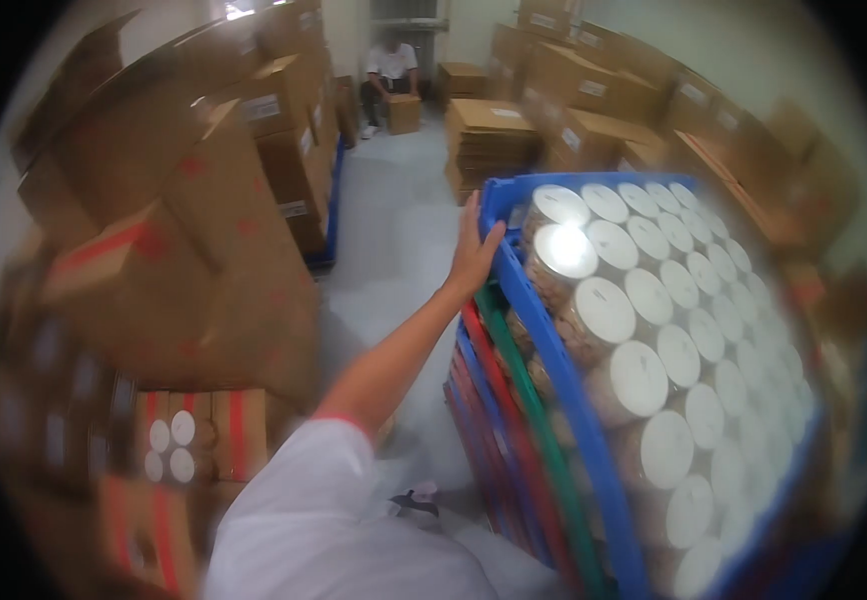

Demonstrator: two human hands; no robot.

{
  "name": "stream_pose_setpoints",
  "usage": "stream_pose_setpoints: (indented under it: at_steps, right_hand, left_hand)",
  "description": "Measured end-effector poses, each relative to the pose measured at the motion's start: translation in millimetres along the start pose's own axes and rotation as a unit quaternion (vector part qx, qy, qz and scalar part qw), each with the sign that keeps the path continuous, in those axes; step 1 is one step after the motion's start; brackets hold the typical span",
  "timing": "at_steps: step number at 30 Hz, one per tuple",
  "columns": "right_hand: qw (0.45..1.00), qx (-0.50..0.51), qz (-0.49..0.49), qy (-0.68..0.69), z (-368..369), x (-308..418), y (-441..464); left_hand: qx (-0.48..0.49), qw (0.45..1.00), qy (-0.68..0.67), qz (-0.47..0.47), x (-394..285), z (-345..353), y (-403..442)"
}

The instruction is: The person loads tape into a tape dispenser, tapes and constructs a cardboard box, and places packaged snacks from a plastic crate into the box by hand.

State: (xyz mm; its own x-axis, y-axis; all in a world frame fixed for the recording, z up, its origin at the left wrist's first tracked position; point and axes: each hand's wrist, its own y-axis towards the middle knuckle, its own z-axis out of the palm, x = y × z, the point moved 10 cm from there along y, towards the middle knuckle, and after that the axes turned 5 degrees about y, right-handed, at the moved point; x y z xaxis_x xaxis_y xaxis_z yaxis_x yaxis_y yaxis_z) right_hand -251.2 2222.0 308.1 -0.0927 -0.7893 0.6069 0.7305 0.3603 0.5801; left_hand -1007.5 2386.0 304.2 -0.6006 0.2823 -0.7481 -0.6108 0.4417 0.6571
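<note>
My left hand (476, 250) rests on the far left corner of a blue crate (551, 355), its fingers over the rim. Rows of jars with white lids (637, 378) fill this crate. Under it are a green crate (526, 400), a red crate (502, 385) and more blue and red ones in a stack. My right hand is not in view.
Cardboard boxes (184, 270) are piled along the left, more boxes (594, 80) at the back right. Four lidded jars (182, 428) stand in an open carton at lower left. A person (392, 65) bends over a box (404, 113) at the aisle's far end.
</note>
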Motion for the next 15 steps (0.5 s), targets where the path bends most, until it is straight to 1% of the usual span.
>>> stream_pose_setpoints:
  at_steps: [1, 3, 6, 8, 9, 10, 11, 12, 13, 14, 15]
  right_hand:
    - [1.000, 0.007, -0.015, -0.023, 8, 5, 0]
    - [0.996, 0.017, -0.047, -0.071, 19, 21, 0]
    - [0.981, 0.033, -0.105, -0.160, 31, 48, -5]
    - [0.947, 0.042, -0.163, -0.274, 38, 64, -12]
    - [0.942, 0.058, -0.159, -0.289, 41, 66, -15]
    - [0.983, 0.100, -0.058, -0.142, 39, 47, -9]
    - [0.990, 0.134, 0.034, 0.013, 23, 26, -8]
    - [0.988, 0.137, 0.061, 0.041, 19, 18, -10]
    - [0.987, 0.146, 0.056, 0.046, 24, 16, -13]
    - [0.985, 0.153, 0.059, 0.052, 30, 11, -14]
    - [0.983, 0.162, 0.060, 0.059, 36, 7, -15]
  left_hand:
    - [0.038, 0.996, 0.069, 0.040, -30, -2, -28]
    - [0.059, 0.992, 0.066, 0.087, -88, 1, -96]
    - [0.118, 0.989, 0.042, 0.077, -141, 30, -201]
    - [0.175, 0.984, -0.027, 0.037, -158, 61, -251]
    - [0.205, 0.976, -0.055, 0.041, -162, 78, -267]
    - [0.196, 0.979, -0.045, 0.007, -149, 87, -269]
    - [0.192, 0.980, -0.039, -0.023, -143, 95, -282]
    - [0.179, 0.982, -0.045, -0.032, -147, 99, -283]
    - [0.168, 0.984, -0.050, -0.043, -146, 100, -275]
    - [0.165, 0.985, -0.053, -0.005, -156, 97, -266]
    - [0.161, 0.986, -0.041, 0.028, -146, 98, -261]
